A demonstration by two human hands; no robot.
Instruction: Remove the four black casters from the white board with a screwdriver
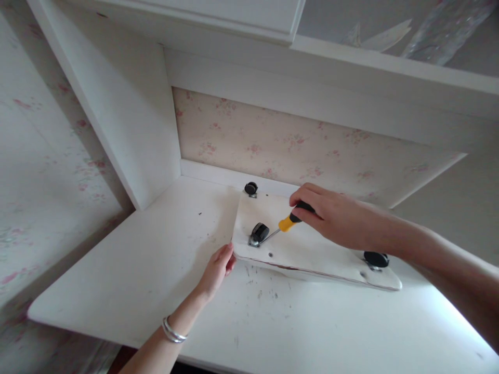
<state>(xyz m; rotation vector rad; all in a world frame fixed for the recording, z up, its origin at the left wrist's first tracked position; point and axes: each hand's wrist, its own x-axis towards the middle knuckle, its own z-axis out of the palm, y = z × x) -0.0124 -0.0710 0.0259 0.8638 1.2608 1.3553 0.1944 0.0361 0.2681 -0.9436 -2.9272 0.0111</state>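
Observation:
My right hand [323, 210] is wrapped round the black and yellow handle of a screwdriver [286, 223]. Its thin shaft slants down to the left, with the tip at the metal mounting plate of a black caster wheel [260, 232]. That caster stands near the front left corner of a white board [304, 249]. At this same corner, my left hand [218, 267] grips the board's edge, fingers partly hidden beneath it. A second caster [251, 188] sits at the back left, and a third [376, 258] at the front right under my right forearm. Whether the tip sits in a screw cannot be made out.
The board rests on a white desk top [171, 249] with dark marks and specks. A white side panel [125, 104] rises at the left, and a shelf [351, 67] overhangs the back. Clear plastic wrapping [444, 34] lies on the shelf. Floral wallpaper [273, 135] shows behind.

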